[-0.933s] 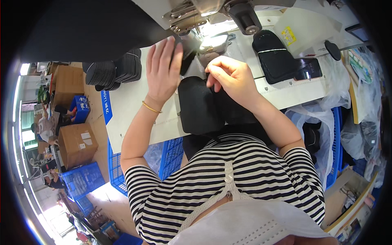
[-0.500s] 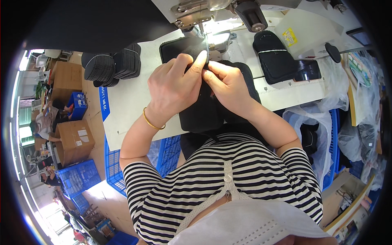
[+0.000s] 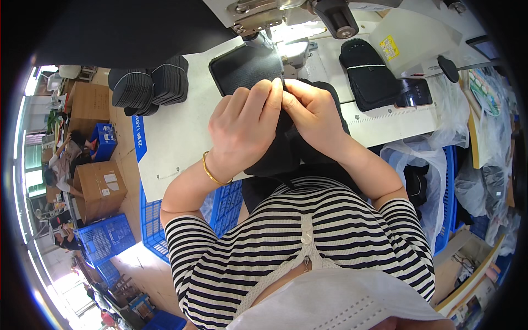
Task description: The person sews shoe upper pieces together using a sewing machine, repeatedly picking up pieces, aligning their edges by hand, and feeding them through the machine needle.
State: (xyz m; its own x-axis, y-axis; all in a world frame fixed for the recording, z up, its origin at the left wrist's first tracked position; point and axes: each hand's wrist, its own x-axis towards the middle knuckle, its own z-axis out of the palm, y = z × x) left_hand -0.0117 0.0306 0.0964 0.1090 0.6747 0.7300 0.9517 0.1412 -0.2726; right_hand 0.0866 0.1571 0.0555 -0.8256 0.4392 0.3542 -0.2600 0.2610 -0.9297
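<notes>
A black fabric piece [image 3: 242, 69] with a raised edge lies under the needle area of the sewing machine [image 3: 261, 22], its far end lit by the lamp. My left hand [image 3: 245, 126] and my right hand [image 3: 316, 115] meet at its near side, thumbs and fingertips pinched together along the edge. More black fabric hangs beneath my hands toward my lap; how the parts join is hidden by them. A gold bangle circles my left wrist.
Strapped stacks of dark rounded pieces [image 3: 132, 91] sit at the table's left. On the right are a banded black bundle [image 3: 374, 85] and a phone [image 3: 415, 92]. Blue crates [image 3: 228, 206] stand below the white table [image 3: 181, 137]. People work at far left.
Both hands have come slightly nearer to me along the edge. My left fingers have drawn back from the needle and curled in, uncovering more of the black fabric piece.
</notes>
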